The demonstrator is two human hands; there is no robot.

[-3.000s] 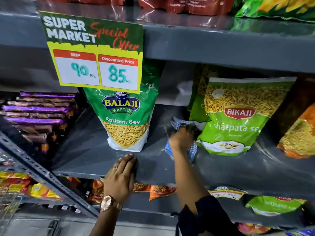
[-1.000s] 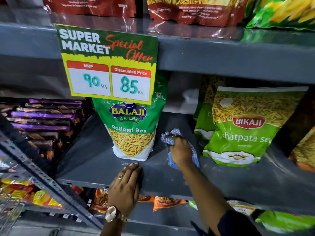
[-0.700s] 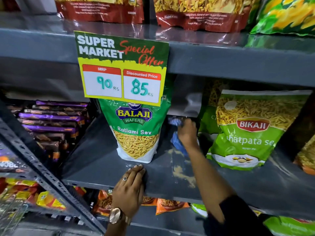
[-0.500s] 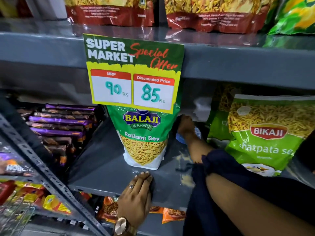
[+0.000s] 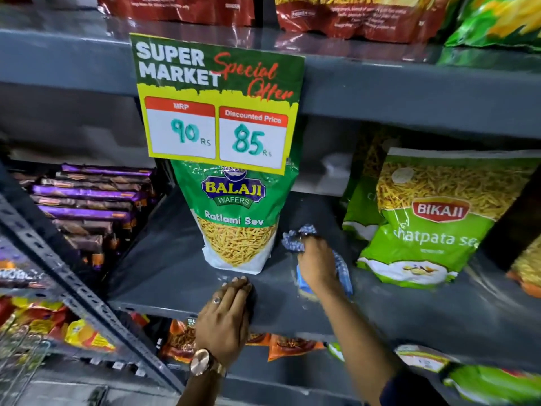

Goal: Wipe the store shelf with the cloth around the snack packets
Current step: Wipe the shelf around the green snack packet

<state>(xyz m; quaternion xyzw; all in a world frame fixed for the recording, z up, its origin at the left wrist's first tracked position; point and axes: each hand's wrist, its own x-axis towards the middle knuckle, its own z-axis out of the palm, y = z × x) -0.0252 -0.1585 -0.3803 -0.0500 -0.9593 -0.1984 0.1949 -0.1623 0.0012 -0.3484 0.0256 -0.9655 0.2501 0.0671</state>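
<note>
A blue-and-white checked cloth (image 5: 295, 233) lies bunched on the grey shelf (image 5: 164, 268), pressed down under my right hand (image 5: 317, 263), which grips it. The cloth sits in the gap between two upright snack packets: a green Balaji Ratlami Sev packet (image 5: 238, 218) on the left and a green Bikaji packet (image 5: 433, 221) on the right. My left hand (image 5: 227, 316) rests flat on the shelf's front edge, just below the Balaji packet, fingers together, holding nothing. A smear of pale dust (image 5: 306, 295) shows beside my right wrist.
A Super Market price sign (image 5: 216, 101) hangs from the shelf above, covering the Balaji packet's top. Purple bars (image 5: 87, 200) are stacked at the left behind a slanted metal upright (image 5: 73, 285). More packets fill the upper and lower shelves; an orange one (image 5: 527, 268) sits far right.
My right hand has pulled the cloth from deep at the back of the shelf forward toward the front, and my arm has drawn back. My left hand has stayed on the shelf edge.
</note>
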